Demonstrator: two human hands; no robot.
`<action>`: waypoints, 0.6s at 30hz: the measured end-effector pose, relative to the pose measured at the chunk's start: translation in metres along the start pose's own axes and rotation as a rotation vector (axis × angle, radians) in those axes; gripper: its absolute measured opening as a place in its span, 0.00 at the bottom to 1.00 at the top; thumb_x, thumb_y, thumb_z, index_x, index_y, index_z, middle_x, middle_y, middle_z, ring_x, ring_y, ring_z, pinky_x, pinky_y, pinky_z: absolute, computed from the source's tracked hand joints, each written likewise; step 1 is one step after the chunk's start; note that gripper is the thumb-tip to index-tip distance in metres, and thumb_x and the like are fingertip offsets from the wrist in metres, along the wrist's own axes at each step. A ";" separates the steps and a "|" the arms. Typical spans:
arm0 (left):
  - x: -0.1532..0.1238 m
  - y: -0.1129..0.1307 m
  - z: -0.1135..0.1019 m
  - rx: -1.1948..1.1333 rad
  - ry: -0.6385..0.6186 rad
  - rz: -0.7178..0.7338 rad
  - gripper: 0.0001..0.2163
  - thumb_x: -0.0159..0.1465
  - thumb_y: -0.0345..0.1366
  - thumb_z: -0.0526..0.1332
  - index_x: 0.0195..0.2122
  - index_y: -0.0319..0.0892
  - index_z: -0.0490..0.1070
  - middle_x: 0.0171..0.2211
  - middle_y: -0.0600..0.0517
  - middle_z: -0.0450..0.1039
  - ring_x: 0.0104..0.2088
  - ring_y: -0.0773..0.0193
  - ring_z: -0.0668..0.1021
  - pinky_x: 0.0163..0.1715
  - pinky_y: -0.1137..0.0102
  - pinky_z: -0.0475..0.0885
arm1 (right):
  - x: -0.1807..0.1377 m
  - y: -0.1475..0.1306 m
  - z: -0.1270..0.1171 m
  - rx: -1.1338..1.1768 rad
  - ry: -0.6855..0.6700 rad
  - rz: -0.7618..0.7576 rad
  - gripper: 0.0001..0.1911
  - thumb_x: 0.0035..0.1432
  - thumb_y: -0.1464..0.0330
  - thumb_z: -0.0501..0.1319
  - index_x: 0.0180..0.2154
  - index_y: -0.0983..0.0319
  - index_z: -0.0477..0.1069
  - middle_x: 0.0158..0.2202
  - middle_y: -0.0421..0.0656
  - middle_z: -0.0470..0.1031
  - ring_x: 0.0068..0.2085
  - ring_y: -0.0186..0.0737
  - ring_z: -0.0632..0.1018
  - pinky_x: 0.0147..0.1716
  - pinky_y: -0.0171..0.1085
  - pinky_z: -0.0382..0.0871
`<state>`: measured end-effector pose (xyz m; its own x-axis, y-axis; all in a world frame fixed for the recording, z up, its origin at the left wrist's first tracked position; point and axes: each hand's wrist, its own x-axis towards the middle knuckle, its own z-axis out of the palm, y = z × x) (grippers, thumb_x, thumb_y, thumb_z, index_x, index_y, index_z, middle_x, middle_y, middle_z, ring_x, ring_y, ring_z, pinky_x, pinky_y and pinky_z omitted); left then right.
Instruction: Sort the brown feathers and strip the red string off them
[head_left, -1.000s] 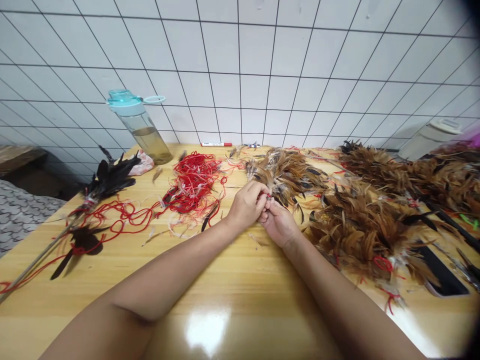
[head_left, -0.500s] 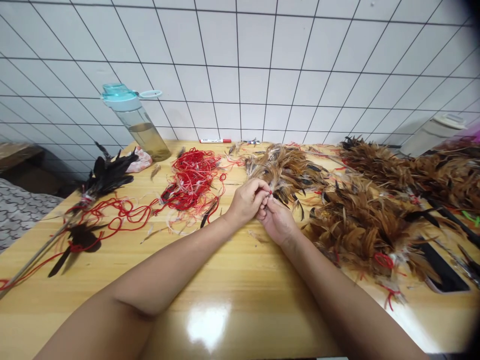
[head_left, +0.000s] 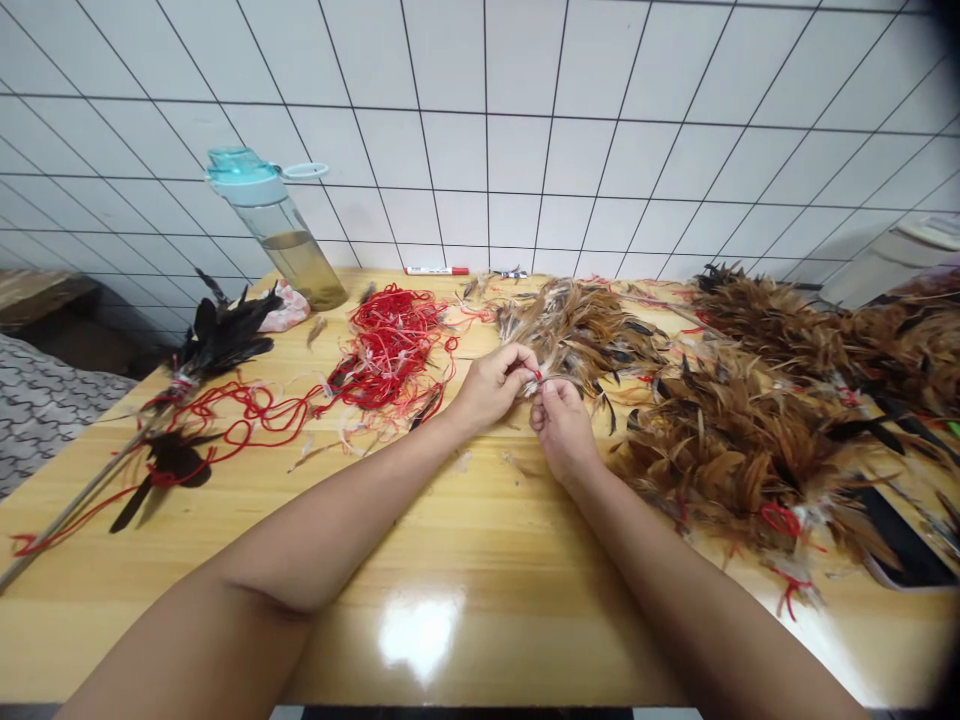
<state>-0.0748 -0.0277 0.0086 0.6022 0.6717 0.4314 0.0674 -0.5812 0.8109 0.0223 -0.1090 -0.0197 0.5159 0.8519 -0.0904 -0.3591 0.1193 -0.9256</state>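
My left hand (head_left: 491,385) and my right hand (head_left: 561,425) meet at the middle of a yellow wooden table (head_left: 465,560). Both are closed in a pinch on the bound end of a brown feather bundle (head_left: 581,330), where a bit of red string shows between the fingertips. The feathers fan away from my hands toward the wall. A tangle of red string (head_left: 386,345) lies just left of my left hand.
A large heap of brown feathers (head_left: 757,400) covers the table's right side. At far left lie a stick with black feathers (head_left: 214,345) and loose red cord (head_left: 225,420). A water bottle (head_left: 281,235) and red marker (head_left: 435,271) stand by the tiled wall. A dark phone (head_left: 904,545) lies at right.
My hands have shifted slightly right and apart, still pinching the bundle's end. The camera tilted a little, so the scene sits lower and closer.
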 end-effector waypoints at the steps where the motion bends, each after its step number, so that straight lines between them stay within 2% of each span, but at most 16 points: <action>1: 0.000 -0.002 -0.001 0.020 -0.010 0.008 0.04 0.60 0.28 0.55 0.33 0.39 0.69 0.29 0.54 0.71 0.31 0.71 0.71 0.34 0.75 0.66 | 0.002 0.000 -0.003 -0.103 0.032 -0.094 0.12 0.53 0.60 0.60 0.30 0.58 0.59 0.22 0.33 0.61 0.22 0.29 0.62 0.21 0.31 0.56; 4: 0.001 -0.005 -0.004 0.071 -0.028 0.039 0.04 0.60 0.28 0.55 0.32 0.39 0.69 0.30 0.54 0.72 0.31 0.71 0.72 0.35 0.75 0.66 | 0.009 -0.004 -0.013 -0.393 0.116 -0.336 0.08 0.52 0.63 0.59 0.32 0.59 0.63 0.26 0.36 0.64 0.25 0.32 0.65 0.25 0.33 0.60; 9: 0.001 -0.007 -0.004 0.121 -0.074 0.102 0.05 0.60 0.29 0.56 0.32 0.40 0.70 0.30 0.53 0.72 0.33 0.69 0.72 0.37 0.74 0.66 | 0.015 -0.008 -0.022 -0.691 0.040 -0.481 0.06 0.54 0.66 0.57 0.34 0.60 0.69 0.31 0.41 0.70 0.30 0.36 0.68 0.32 0.37 0.65; 13: 0.001 -0.010 -0.003 0.180 -0.124 0.185 0.05 0.61 0.28 0.56 0.32 0.39 0.71 0.31 0.52 0.72 0.34 0.69 0.72 0.38 0.73 0.66 | 0.013 -0.009 -0.022 -0.794 -0.036 -0.486 0.05 0.53 0.66 0.59 0.33 0.58 0.71 0.32 0.42 0.71 0.30 0.37 0.69 0.35 0.39 0.65; 18: 0.001 -0.013 -0.004 0.211 -0.155 0.202 0.05 0.60 0.28 0.57 0.32 0.40 0.72 0.31 0.52 0.72 0.33 0.68 0.72 0.37 0.73 0.66 | 0.019 -0.006 -0.026 -0.706 -0.084 -0.414 0.04 0.50 0.65 0.61 0.30 0.57 0.71 0.29 0.40 0.70 0.31 0.37 0.69 0.34 0.38 0.65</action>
<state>-0.0787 -0.0171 -0.0002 0.7328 0.4647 0.4970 0.0874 -0.7887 0.6085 0.0546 -0.1068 -0.0251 0.4292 0.8479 0.3113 0.4360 0.1074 -0.8935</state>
